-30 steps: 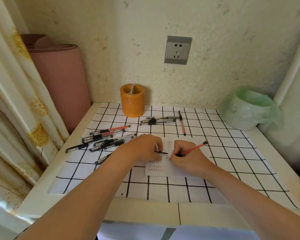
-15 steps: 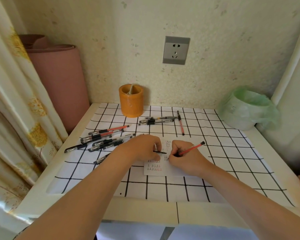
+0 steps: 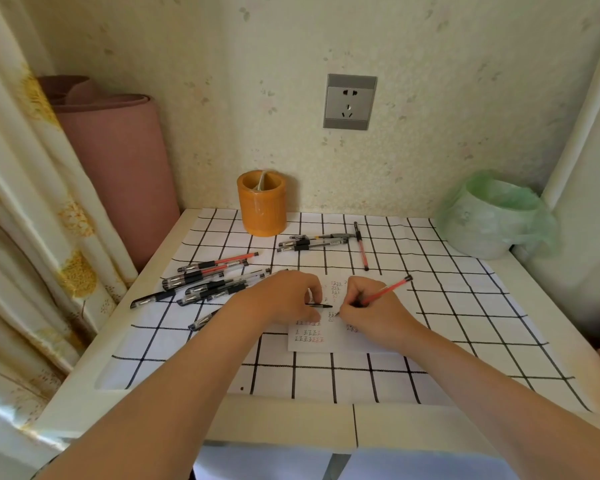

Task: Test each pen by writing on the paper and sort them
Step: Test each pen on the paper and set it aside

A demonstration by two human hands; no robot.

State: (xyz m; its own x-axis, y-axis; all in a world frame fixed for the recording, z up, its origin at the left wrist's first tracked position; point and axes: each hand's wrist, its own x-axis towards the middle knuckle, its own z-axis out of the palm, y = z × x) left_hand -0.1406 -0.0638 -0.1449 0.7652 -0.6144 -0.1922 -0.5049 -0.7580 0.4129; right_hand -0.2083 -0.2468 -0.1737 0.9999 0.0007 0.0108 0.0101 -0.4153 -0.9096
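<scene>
My right hand grips a red pen with its tip down on the white paper, which carries rows of small written marks. My left hand lies on the paper's left part, its curled fingers holding a black pen cap. A pile of several black and red pens lies left of my left hand. Further back, a smaller group of black pens lies beside a single red pen.
An orange pen holder stands at the back by the wall. A bin lined with a green bag sits at the back right. A pink roll and a curtain are on the left. The checked table cover spans the desk.
My right hand has shifted the red pen's tip slightly over the paper as it writes. My left hand has stayed on the paper.
</scene>
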